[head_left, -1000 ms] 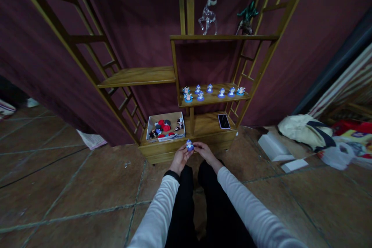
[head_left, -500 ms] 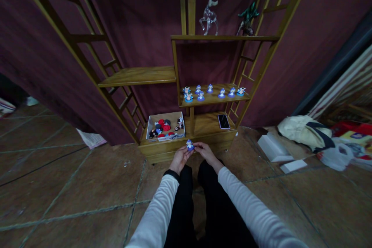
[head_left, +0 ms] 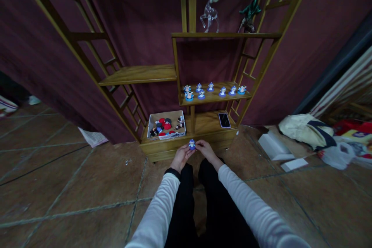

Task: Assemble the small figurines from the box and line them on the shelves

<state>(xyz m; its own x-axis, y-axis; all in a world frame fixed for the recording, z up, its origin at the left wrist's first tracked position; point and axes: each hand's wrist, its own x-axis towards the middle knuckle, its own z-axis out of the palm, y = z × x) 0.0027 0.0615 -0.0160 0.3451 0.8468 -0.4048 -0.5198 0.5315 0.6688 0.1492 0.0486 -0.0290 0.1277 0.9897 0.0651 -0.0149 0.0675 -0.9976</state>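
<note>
L hand [head_left: 180,157] grasps purple figurine [head_left: 192,144] just beyond its palm, long axis approx. upright, w/ R hand [head_left: 207,150] close by the figurine's R side, fingers bent, can't tell if gripping too.

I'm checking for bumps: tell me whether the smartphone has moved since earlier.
No: the smartphone lies in the same spot, right of the wooden post.

right hand's [head_left: 205,149] got open air up to the shelf [head_left: 212,97] right of center, figurines [head_left: 201,94] crowding it except front-middle.
</note>
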